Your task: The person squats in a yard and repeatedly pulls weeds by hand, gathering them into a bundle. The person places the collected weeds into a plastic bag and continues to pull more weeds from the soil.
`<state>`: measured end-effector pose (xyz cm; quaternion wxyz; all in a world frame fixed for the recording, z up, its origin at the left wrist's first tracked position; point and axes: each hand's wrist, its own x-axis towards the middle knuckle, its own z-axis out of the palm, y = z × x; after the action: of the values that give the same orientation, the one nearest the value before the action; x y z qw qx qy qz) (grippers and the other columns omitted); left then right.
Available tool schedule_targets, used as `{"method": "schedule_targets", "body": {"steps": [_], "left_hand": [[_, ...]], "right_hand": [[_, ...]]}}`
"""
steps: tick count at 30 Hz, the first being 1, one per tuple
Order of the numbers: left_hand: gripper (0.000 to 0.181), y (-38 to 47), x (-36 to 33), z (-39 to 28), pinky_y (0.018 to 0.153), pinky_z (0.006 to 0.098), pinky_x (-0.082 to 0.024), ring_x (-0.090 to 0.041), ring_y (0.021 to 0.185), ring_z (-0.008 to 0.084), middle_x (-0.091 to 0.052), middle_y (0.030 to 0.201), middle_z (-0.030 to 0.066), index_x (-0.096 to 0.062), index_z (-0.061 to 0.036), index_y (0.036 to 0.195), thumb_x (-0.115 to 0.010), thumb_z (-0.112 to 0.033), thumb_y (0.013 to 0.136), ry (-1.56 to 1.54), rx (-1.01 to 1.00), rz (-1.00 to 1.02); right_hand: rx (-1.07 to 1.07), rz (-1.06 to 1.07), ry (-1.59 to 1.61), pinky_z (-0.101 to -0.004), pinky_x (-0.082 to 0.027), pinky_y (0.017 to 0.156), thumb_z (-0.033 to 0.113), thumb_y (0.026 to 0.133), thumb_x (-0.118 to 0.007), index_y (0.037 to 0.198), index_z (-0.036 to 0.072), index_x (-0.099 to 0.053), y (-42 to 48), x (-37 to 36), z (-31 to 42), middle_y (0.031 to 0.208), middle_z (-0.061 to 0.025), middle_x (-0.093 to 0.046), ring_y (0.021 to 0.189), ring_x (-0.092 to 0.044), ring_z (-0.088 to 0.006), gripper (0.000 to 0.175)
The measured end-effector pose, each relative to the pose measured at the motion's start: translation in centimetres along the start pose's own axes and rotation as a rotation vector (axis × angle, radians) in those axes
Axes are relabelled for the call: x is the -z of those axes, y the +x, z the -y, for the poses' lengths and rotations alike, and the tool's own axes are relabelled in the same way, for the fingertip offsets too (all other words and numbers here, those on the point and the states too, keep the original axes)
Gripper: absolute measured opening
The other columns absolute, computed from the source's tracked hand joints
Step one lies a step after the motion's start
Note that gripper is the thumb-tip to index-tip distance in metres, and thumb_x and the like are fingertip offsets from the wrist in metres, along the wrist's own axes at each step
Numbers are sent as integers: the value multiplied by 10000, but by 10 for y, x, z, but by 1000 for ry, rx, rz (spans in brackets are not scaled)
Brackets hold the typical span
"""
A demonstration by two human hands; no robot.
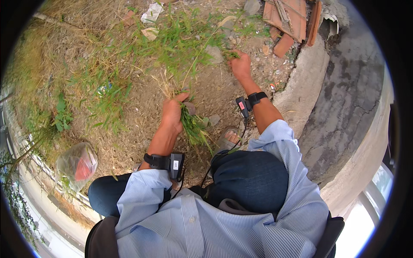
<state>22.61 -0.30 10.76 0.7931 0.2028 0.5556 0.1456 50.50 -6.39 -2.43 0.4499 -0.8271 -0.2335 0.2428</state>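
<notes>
My left hand is closed around a bunch of pulled grass, its green blades hanging toward my feet and dry stalks sticking out at the top. Farther out and to the right, my right hand grips a small tuft of green grass close to the ground; whether the tuft is still rooted cannot be told. A flat grey stone lies just left of that hand. Between and beyond both hands, green grass grows from the dry soil.
Broken terracotta tiles are piled at the upper right beside a concrete curb and a paved channel. A clear plastic bag with something red inside sits at the left. Paper scraps and a leafy weed are around.
</notes>
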Motion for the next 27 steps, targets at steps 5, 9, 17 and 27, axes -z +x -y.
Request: {"method": "schedule_targets", "body": {"steps": [5, 9, 17, 27], "left_hand": [[202, 3, -5, 0, 469, 331, -464, -605, 534, 204, -655, 746, 119, -654, 40, 980, -679, -144, 899, -7, 16, 9], [180, 0, -6, -4, 468, 326, -450, -595, 557, 180, -646, 770, 101, -646, 12, 959, -684, -155, 901, 1, 17, -5], [184, 12, 4, -3, 445, 241, -405, -535, 547, 98, -613, 787, 34, -634, -36, 1047, -676, -163, 921, 9, 26, 30], [227, 7, 2, -1, 511, 232, -471, -592, 642, 107, -649, 841, 30, -657, -27, 1094, -688, -160, 913, 21, -1, -28]], "right_hand": [[177, 67, -417, -463, -543, 678, 133, 821, -699, 928, 13, -724, -2, 11, 23, 849, -248, -696, 779, -688, -379, 162], [310, 129, -658, -492, -552, 734, 140, 823, -715, 933, 23, -716, -4, 7, 50, 929, -232, -703, 833, -675, -424, 161], [317, 259, -1011, -422, -579, 648, 74, 798, -677, 831, 99, -774, -1, -7, 75, 864, -109, -744, 847, -730, -302, 106], [327, 453, -1236, -403, -553, 572, 84, 751, -782, 832, 146, -783, 17, -37, 67, 875, -41, -742, 847, -716, -255, 102]]}}
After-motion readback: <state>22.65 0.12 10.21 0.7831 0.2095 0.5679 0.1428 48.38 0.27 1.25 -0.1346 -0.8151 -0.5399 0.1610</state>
